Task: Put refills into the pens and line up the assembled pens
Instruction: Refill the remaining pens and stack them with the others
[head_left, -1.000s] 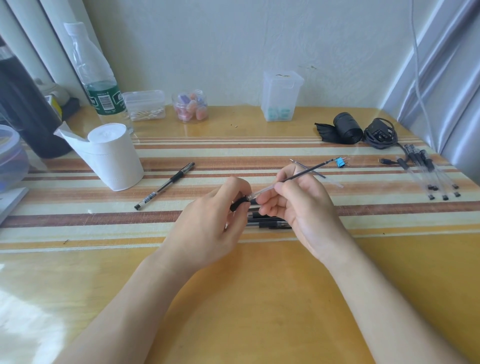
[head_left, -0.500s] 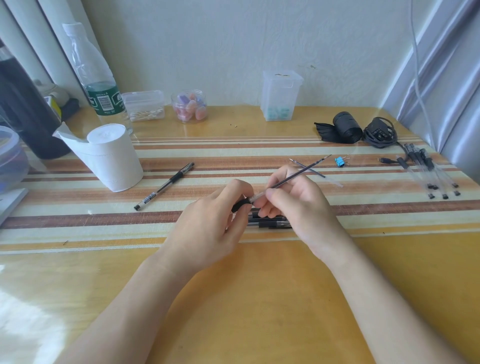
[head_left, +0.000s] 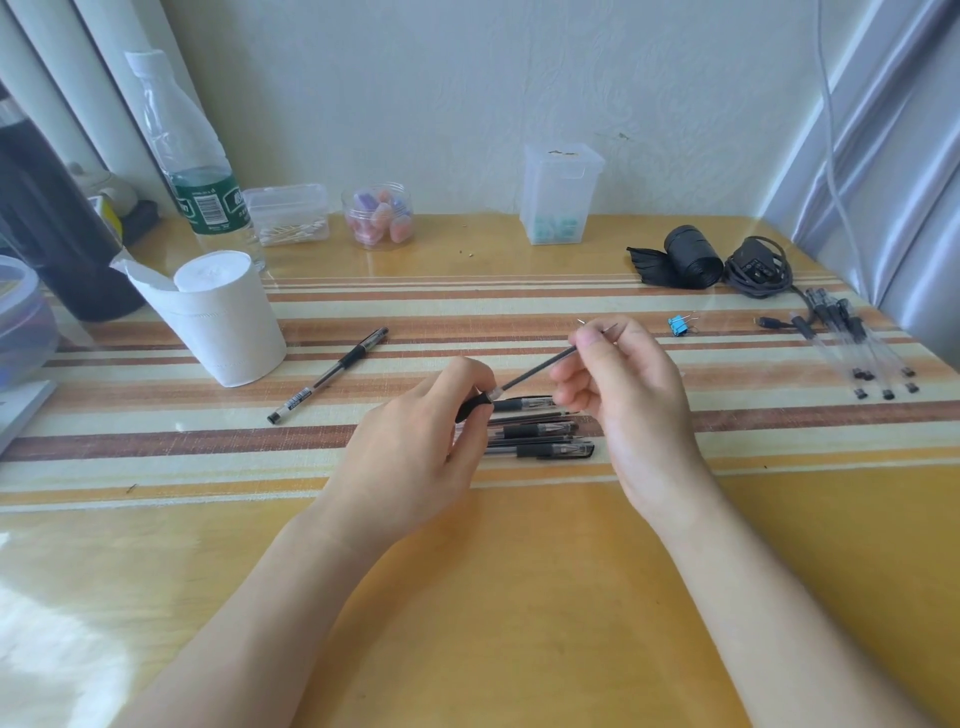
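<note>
My left hand (head_left: 415, 447) grips a pen barrel (head_left: 475, 405) by its black grip section. A thin black refill (head_left: 535, 370) sticks out of the barrel's end and slants up to the right. My right hand (head_left: 623, 384) pinches the refill near its far tip. Under my hands a small pile of pens (head_left: 540, 434) lies across the striped mat. One assembled pen (head_left: 330, 374) lies alone, diagonal, to the left. A bunch of clear empty barrels (head_left: 857, 343) lies at the far right.
A white paper-towel roll (head_left: 223, 322) and a water bottle (head_left: 192, 171) stand at the left. Small plastic boxes (head_left: 288, 213) and a jar (head_left: 379, 215) line the wall. A blue binder clip (head_left: 678, 326), a black roll (head_left: 691, 257) and a cable (head_left: 758, 265) sit at the right.
My right hand has slid up along the refill to its far tip and moved up and right, exposing the pile of pens. My left hand keeps hold of the barrel.
</note>
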